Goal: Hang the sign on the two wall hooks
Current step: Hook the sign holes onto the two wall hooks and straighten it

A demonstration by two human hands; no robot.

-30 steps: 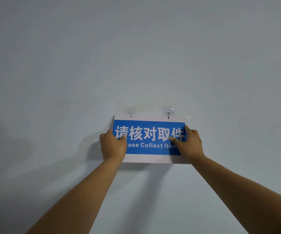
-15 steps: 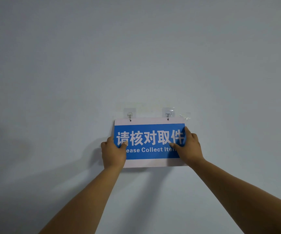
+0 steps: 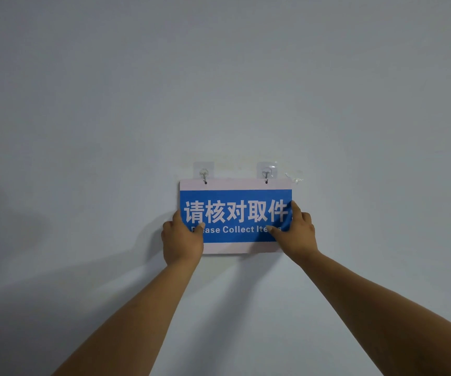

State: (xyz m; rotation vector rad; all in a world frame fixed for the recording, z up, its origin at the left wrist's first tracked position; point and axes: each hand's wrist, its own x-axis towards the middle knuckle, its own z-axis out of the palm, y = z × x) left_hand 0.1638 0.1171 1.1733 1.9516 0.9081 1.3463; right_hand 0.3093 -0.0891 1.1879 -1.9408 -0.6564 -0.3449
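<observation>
A blue and white sign point(image 3: 235, 213) with white Chinese characters and "Please Collect Items" lies flat against the wall. Its two top holes sit on the left hook point(image 3: 204, 175) and the right hook point(image 3: 266, 175), both clear adhesive hooks with metal prongs. My left hand point(image 3: 182, 241) grips the sign's lower left corner, thumb on the front. My right hand point(image 3: 296, 232) holds the right edge, thumb pressed on the blue face. Both hands cover part of the English text.
The wall point(image 3: 219, 90) is plain pale grey all around. A scrap of clear adhesive film point(image 3: 295, 177) sticks to the wall just right of the right hook. Arm shadows fall on the wall to the lower left.
The sign has dropped slightly so that both top holes now sit on the hooks. My hands stayed on its lower corners and moved down with it.
</observation>
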